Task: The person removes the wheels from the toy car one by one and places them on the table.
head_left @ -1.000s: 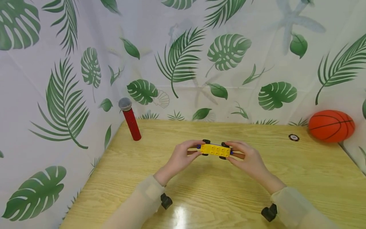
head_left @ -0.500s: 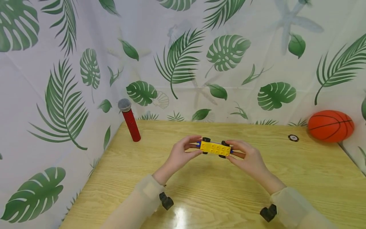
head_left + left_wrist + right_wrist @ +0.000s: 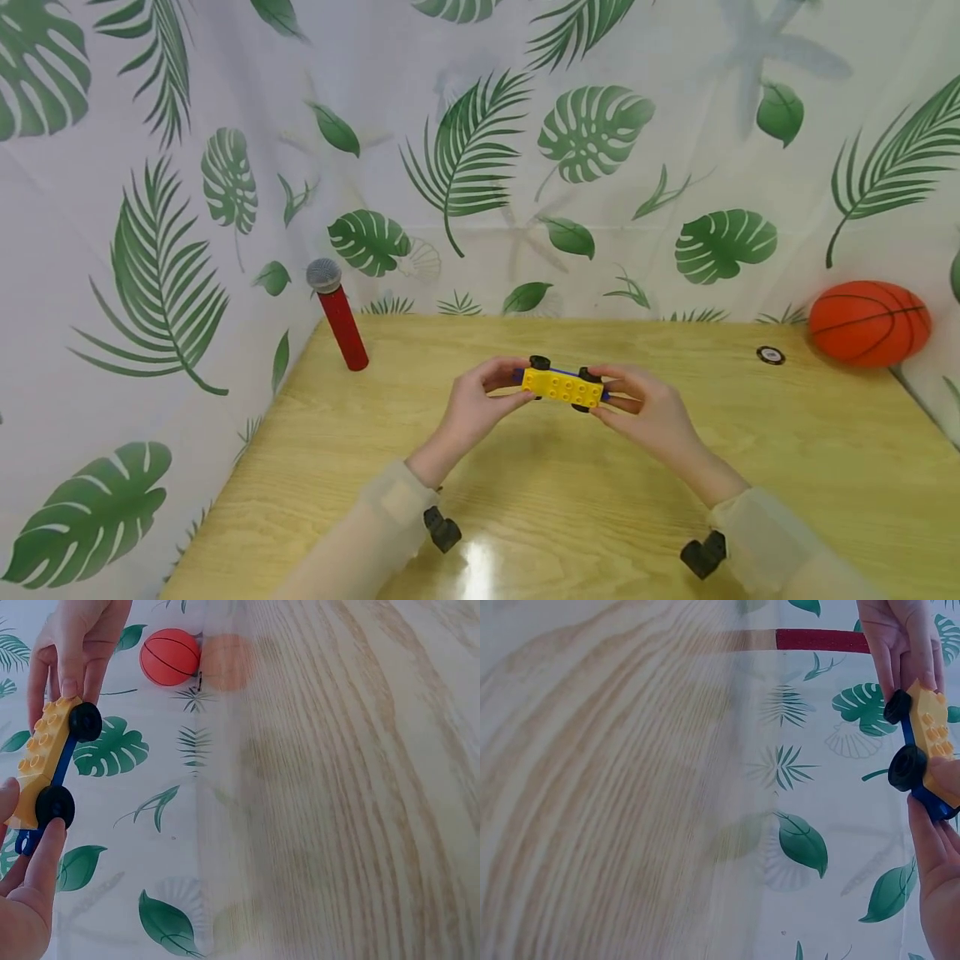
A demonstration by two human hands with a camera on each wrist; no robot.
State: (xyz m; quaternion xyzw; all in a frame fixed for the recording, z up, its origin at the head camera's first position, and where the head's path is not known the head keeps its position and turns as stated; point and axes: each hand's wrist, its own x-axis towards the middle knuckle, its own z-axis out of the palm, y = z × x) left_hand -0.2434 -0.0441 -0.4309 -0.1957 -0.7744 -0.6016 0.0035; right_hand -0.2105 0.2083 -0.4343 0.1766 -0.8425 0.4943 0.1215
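Between the two hands, a toy car [image 3: 562,387] is held up off the table in the head view. It has a yellow studded top, a blue base and black wheels. My left hand [image 3: 480,400] pinches its left end, thumb at the near side and fingers behind. At the other end, my right hand [image 3: 651,410] grips it the same way. The left wrist view shows the car [image 3: 46,754] side-on with its black wheels and a small blue hitch at one end. In the right wrist view, the car [image 3: 930,735] lies between both hands' fingers.
A red microphone [image 3: 345,325] with a silver head stands at the table's back left. At the back right are an orange basketball [image 3: 870,325] and a small black-and-white disc [image 3: 771,356]. A leaf-print cloth [image 3: 480,275] hangs behind the wooden table [image 3: 570,500].
The left end of the toy car has risen slightly, so it tilts a little more. Both hands keep their hold, and the head view has shifted slightly.
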